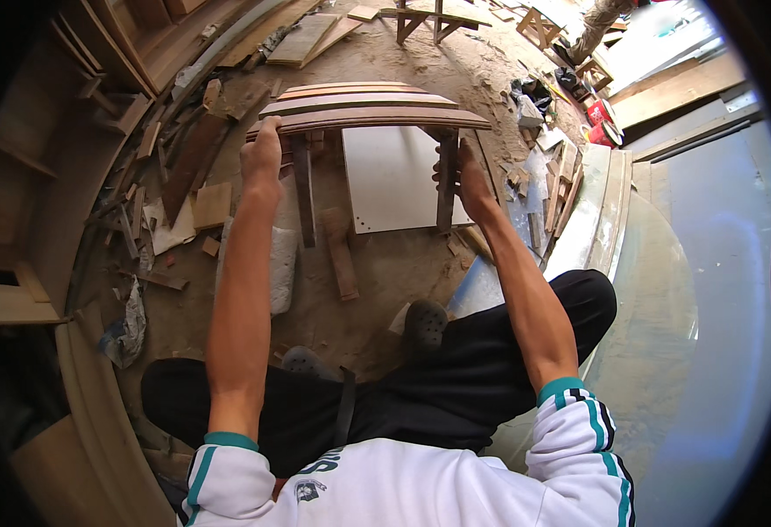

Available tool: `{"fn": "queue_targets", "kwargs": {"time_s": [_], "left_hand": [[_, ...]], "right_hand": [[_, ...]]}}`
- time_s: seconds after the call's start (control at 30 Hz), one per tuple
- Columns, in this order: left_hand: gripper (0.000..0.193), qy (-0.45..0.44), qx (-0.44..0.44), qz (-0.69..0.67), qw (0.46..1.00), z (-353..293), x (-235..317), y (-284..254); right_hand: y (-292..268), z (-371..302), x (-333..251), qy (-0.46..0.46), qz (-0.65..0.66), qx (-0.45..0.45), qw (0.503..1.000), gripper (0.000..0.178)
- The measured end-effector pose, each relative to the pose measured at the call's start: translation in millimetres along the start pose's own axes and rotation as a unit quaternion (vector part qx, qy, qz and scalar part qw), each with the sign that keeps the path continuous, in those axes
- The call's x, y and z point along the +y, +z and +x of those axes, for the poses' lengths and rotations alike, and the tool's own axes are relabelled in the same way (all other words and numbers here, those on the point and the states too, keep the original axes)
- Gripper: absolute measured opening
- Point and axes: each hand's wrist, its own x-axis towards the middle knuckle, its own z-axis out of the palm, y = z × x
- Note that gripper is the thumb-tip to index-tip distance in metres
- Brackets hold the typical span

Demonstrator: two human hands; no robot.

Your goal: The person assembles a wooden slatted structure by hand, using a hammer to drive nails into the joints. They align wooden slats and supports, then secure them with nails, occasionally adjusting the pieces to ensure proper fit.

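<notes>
A small wooden stool [372, 118] with a slatted top and dark legs is held out in front of me, above the dirt floor. My left hand [261, 160] is closed on the left end of its top, near the front slat. My right hand [472, 183] is wrapped round the right front leg [446, 189], its fingertips showing on the leg's inner side. The left front leg [304, 189] hangs down free. Most of the stool's underside and its back legs are hidden.
A white board [389, 180] lies beyond the stool, with a loose wood strip [340, 255] nearer me. Wooden cabinets [25, 149] stand at left. Offcuts [214, 205] litter the ground; red cans [603, 123] sit at far right. A glass-like sheet [658, 290] lies at right.
</notes>
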Motion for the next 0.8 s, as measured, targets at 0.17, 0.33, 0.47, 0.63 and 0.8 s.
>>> {"fn": "queue_targets", "kwargs": {"time_s": [0.17, 0.33, 0.47, 0.63, 0.8], "left_hand": [[0.043, -0.035, -0.032, -0.007, 0.999, 0, 17, -3], [0.043, -0.015, -0.031, -0.020, 0.999, 0, 11, 4], [0.044, -0.026, -0.055, -0.004, 0.998, -3, 9, 4], [0.040, -0.028, -0.021, -0.005, 0.999, 2, 8, -5], [0.040, -0.031, -0.030, -0.035, 0.998, -7, 9, -33]], "right_hand": [[-13, 6, -31, 0.068, 0.128, -0.057, 0.988, 0.122], [-30, 23, -57, 0.118, 0.199, -0.082, 0.969, 0.119], [-46, 36, -70, 0.126, 0.188, -0.151, 0.962, 0.083], [-29, 31, -74, 0.098, 0.177, -0.134, 0.970, 0.047], [-14, 11, -95, 0.063, 0.156, -0.156, 0.973, 0.041]]}}
